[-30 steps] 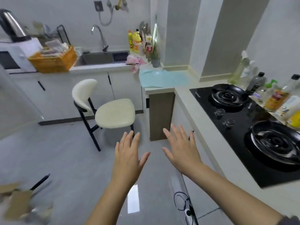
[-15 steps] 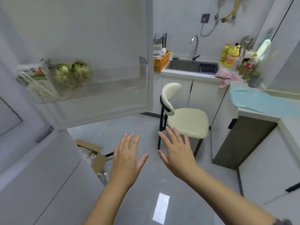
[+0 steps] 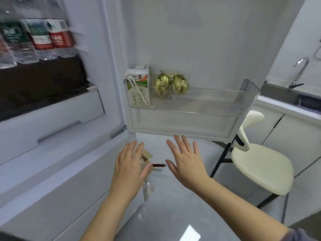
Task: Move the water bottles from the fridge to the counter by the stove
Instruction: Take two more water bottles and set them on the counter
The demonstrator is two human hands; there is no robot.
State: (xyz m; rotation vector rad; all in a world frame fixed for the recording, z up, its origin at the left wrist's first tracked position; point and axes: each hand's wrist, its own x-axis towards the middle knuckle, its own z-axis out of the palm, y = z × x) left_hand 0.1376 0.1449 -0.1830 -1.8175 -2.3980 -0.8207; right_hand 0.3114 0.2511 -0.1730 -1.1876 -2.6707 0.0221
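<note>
Water bottles point(image 3: 43, 34) on fridge shelf, left hand point(image 3: 129, 168), right hand point(image 3: 186, 162) spread, empty

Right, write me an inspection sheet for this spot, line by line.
Surface: grey floor, glossy.
Job's things: water bottles, upright in a row inside the fridge, untouched.
Clutter: carton and gold-wrapped balls in the door bin; cardboard box on the floor.
Grippers: left hand and right hand open, holding nothing.
Cables: nothing seen.
Surroundings: open door, cream chair, tap far right.
</note>
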